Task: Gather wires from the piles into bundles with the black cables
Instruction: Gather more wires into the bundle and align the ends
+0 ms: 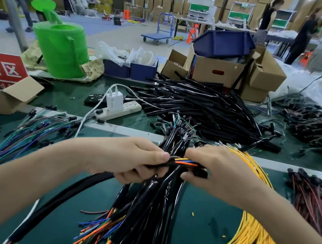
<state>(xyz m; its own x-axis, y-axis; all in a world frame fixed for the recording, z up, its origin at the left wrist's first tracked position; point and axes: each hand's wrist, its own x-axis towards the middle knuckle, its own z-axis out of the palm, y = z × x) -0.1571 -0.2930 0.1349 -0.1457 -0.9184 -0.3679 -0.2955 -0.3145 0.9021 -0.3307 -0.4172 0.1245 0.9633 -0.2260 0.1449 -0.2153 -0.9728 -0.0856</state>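
Coloured wires [186, 162], orange, blue and yellow among them, are stretched level in a short span between the two hands, above the middle of the green surface [205, 210]. The left hand [135, 158] is curled round the end of a black cable [63, 192], thumb pressed down where the wires meet its mouth, and the cable's length trails off toward the lower left. The right hand [218, 169] pinches the other end of the wires, with something dark at its fingertips that is too small to make out. The step looks like seating the wires into the black cable. It would go best with the strands held taut and side by side so that none crosses or slips free, the left thumb closing the sleeve over them as the right hand guides. Under the hands lies a heap of finished bundles [146, 215], coloured tips fanned toward the viewer. Just beside it on the right are the yellow wires [252, 243], and to the left lies a spread of blue and green wires [21, 134]. The pile of black cables [207, 106] sits farther back, near a power strip [119, 108].
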